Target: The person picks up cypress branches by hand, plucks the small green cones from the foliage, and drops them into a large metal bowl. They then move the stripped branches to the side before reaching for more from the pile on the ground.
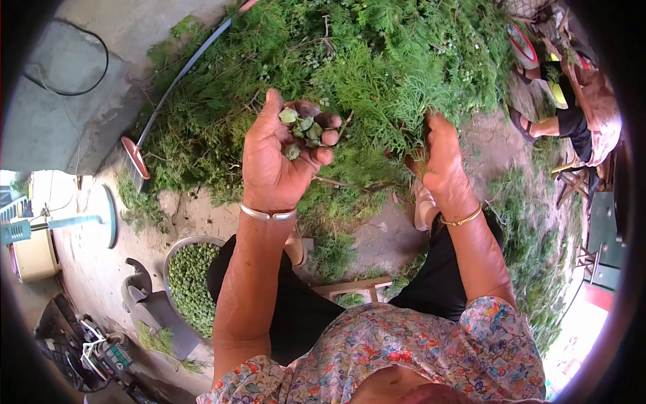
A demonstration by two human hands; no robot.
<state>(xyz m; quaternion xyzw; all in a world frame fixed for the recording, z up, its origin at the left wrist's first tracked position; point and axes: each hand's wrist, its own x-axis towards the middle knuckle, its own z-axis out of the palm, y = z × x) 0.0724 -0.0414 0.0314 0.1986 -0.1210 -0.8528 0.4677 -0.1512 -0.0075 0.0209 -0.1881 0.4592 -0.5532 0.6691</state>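
Observation:
My left hand (279, 158) is raised palm up, fingers curled around several small green seed pods (301, 129). My right hand (441, 161) grips the stem end of a leafy green branch (377, 87) that spreads up and to the left. Both hands are over a large heap of green cuttings (269, 60) on the dirt ground. A silver bangle sits on my left wrist, a gold one on my right.
A metal basin (176, 250) full of green pods stands at my lower left. A broom (134, 156) lies across the heap's left edge. A fan (101, 217) and a bucket stand far left. Another person (572, 121) sits at the upper right.

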